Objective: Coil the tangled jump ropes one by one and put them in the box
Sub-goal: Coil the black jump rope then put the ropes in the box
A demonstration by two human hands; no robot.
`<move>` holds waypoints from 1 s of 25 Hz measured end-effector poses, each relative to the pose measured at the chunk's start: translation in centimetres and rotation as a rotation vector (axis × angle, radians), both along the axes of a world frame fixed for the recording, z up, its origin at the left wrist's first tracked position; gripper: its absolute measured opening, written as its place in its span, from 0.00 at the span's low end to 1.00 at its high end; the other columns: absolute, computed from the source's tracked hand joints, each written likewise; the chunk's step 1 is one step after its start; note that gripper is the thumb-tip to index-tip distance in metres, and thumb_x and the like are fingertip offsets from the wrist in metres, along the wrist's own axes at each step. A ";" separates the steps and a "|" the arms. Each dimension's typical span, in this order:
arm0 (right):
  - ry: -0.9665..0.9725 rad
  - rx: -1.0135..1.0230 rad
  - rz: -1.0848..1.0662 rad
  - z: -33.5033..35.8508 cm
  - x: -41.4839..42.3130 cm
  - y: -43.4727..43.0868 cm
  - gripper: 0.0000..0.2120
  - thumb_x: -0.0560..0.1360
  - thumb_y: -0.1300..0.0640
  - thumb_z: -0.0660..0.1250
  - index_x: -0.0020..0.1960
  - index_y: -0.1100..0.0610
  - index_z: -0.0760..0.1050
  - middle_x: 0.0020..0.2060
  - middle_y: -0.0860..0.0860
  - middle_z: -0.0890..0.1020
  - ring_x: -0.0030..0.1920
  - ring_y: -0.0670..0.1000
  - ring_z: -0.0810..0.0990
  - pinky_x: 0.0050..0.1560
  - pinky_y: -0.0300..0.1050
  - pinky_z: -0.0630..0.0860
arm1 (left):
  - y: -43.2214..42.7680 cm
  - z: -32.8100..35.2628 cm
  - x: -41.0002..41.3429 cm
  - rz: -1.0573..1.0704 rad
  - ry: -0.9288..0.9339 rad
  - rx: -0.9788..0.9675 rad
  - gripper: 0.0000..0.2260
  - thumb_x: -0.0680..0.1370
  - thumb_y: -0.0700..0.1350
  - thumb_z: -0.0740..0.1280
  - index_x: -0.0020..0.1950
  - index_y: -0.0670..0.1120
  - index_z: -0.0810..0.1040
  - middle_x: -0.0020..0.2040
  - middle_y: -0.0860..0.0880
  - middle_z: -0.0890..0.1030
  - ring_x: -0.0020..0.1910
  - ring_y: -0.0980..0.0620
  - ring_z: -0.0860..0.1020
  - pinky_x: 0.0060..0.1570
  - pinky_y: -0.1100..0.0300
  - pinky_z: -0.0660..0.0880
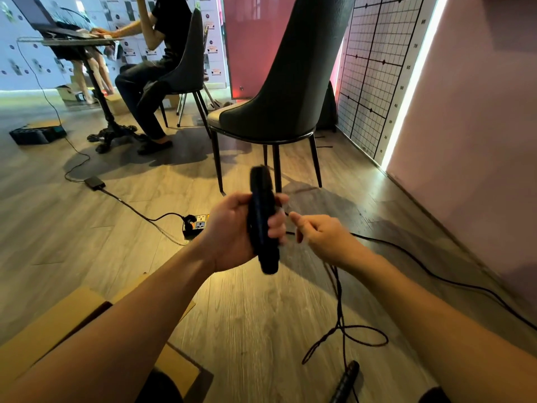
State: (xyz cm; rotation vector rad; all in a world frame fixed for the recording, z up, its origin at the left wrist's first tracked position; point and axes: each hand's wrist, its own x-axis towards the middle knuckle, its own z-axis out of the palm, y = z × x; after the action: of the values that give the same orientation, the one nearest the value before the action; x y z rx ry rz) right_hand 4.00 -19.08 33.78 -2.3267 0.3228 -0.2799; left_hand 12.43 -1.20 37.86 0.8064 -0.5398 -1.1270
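Wood floor [261, 315], chair [290, 91] ahead, left hand [232, 231] gripping black handle [261, 216], right hand [322, 239] pinching rope [338, 301]

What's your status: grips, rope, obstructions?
Left grip holds black cylindrical rope handle upright. Right grip pinches thin black cord; slack loops on wooden floor by second black handle. Brown cardboard box lower left; no obstruction seen.

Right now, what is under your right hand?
A black rope hangs from the right hand and loops on the wooden floor beside a loose handle. The hand itself hides where it is gripped.
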 end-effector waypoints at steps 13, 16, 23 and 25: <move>0.150 -0.118 0.315 1.5 0.3 3.3 0.20 0.82 0.44 0.59 0.38 0.53 0.76 0.31 0.48 0.76 0.33 0.47 0.74 0.39 0.47 0.72 | 0.6 -2.0 5.5 0.863 -0.359 0.221 0.16 0.85 0.54 0.51 0.60 0.47 0.72 0.49 0.45 0.76 0.51 0.50 0.76 0.53 0.53 0.72; 0.022 -0.250 0.360 2.0 0.3 2.8 0.14 0.82 0.47 0.60 0.48 0.54 0.80 0.36 0.45 0.80 0.35 0.46 0.78 0.38 0.46 0.76 | 0.5 -2.6 5.4 0.747 -0.705 0.589 0.15 0.85 0.53 0.52 0.57 0.45 0.73 0.51 0.44 0.77 0.51 0.45 0.77 0.51 0.47 0.75; -0.259 -0.736 0.176 2.5 0.0 1.0 0.13 0.81 0.45 0.59 0.53 0.49 0.79 0.46 0.43 0.80 0.49 0.47 0.75 0.55 0.50 0.69 | 0.8 -1.9 2.3 -0.164 -0.729 0.793 0.36 0.83 0.64 0.44 0.57 0.35 0.78 0.43 0.39 0.80 0.42 0.43 0.80 0.50 0.51 0.78; -0.281 -0.729 0.138 2.4 -0.1 0.2 0.16 0.80 0.42 0.56 0.52 0.49 0.79 0.45 0.44 0.80 0.49 0.48 0.75 0.53 0.49 0.70 | 0.4 -1.3 1.9 -0.243 -0.684 0.738 0.38 0.83 0.64 0.43 0.52 0.34 0.79 0.39 0.41 0.79 0.38 0.45 0.79 0.46 0.52 0.78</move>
State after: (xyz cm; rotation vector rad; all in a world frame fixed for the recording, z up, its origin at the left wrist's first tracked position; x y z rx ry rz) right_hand 3.89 -18.85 36.14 -2.9460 -0.1081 -0.7456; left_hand 14.31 -0.82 36.55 1.8414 -0.8098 -1.2777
